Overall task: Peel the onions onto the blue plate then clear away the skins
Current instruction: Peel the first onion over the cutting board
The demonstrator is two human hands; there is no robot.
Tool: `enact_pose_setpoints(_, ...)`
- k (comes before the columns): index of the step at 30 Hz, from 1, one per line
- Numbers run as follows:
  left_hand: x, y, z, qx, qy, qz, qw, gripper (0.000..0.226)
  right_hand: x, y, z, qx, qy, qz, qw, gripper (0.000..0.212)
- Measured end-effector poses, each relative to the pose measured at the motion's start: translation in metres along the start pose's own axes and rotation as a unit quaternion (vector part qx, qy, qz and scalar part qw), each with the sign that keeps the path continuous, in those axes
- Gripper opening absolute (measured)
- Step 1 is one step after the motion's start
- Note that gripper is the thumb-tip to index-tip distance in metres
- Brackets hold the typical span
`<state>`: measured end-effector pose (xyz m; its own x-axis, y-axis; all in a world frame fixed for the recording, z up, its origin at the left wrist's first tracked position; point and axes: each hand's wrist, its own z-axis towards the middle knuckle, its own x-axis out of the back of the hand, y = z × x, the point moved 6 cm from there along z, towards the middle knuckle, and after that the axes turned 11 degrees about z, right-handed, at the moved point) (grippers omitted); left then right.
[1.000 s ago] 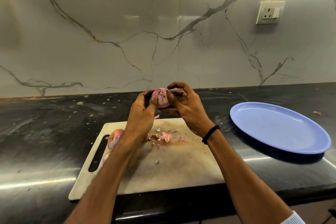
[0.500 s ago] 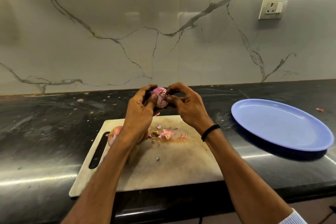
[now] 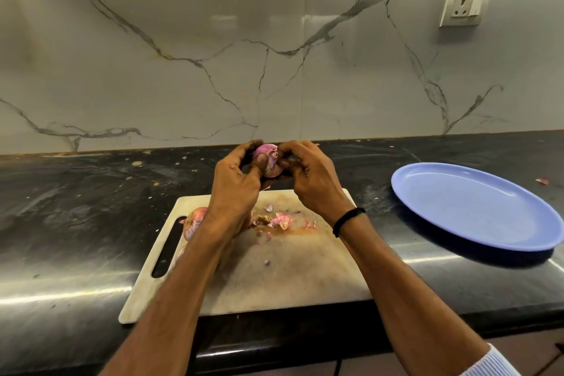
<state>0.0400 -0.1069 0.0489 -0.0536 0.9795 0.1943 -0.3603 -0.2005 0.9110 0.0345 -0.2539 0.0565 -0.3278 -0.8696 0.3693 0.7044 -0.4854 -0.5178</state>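
The left hand [image 3: 235,192] and right hand [image 3: 311,183] meet in the air above the far edge of the cutting board [image 3: 290,278], both curled round one onion [image 3: 268,162]. The left cups it with the thumb pressed on its pink face. The right hand's fingertips pinch at its upper right side, and a black wristband [image 3: 348,220] sits on that wrist. Below the left wrist a second onion [image 3: 195,221], skin on, rests on the board near its handle slot, partly hidden by the forearm. Loose skins [image 3: 280,221] lie in a small heap just beside it toward the middle, with smaller flakes scattered nearer the front. The near half of the board is mostly bare, and its front edge runs close along the front lip of the dark counter [image 3: 76,223]. To the right, a strip of open counter separates the board's edge from the blue plate [image 3: 473,207], which holds nothing and sits well apart from the hands. A stray scrap [image 3: 542,181] lies past its far rim. Left of the board the counter stretches wide and speckled. Behind the hands a narrow band of counter reaches the veined wall [image 3: 183,40], which carries a socket [image 3: 464,6] at upper right.
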Motion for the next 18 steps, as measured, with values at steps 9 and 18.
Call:
enact_pose_setpoints(9, 0.002, -0.003, 0.002, 0.047, 0.055, -0.068, 0.995, 0.033, 0.003, 0.004, 0.002, -0.037, 0.043, 0.06, 0.997, 0.011)
enact_pose_setpoints(18, 0.0, 0.0, 0.0, 0.023, 0.052, -0.053, 0.997, 0.033, 0.007, 0.006, 0.004, -0.085, 0.09, 0.147, 0.981, 0.017)
